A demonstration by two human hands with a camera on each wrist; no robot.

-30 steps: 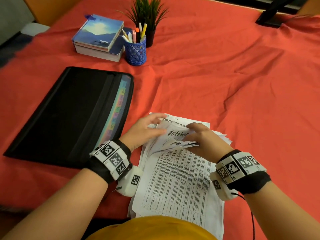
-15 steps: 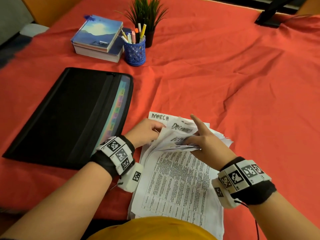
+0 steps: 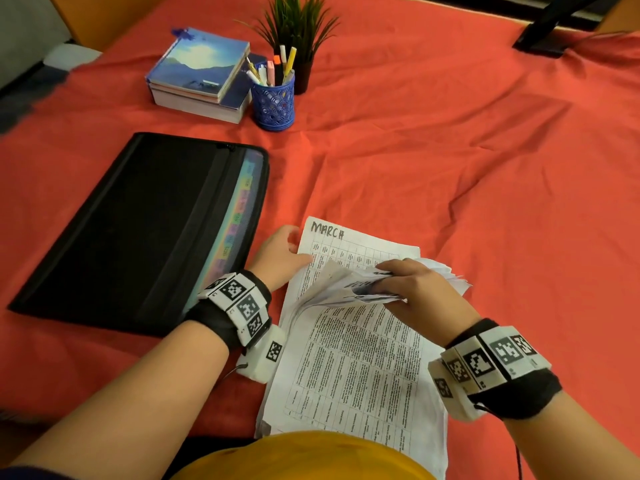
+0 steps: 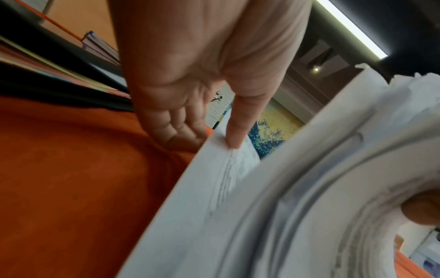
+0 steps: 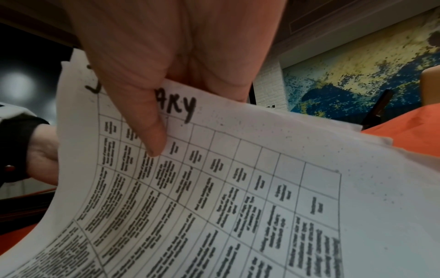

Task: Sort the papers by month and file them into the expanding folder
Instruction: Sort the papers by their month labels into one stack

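Top ends of the papers [image 3: 353, 285] folded back and gripped by the right hand [image 3: 420, 289], MARCH sheet [image 3: 349, 242] beneath pinched at its left edge by the left hand [image 3: 280, 254], expanding folder [image 3: 138, 230] lying left on the counter [image 3: 450, 168]

books [image 3: 199, 69], pen cup [image 3: 273, 100], plant [image 3: 299, 27], perhaps artificial

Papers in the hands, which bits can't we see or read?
- Month word on the held sheet, right wrist view: the right hand covers its middle letters.
- Bent sheets, head view: headings folded over, unreadable.
- Expanding folder tabs, head view: too small to read.
- Left wrist view: print on papers under the left hand is blurred.
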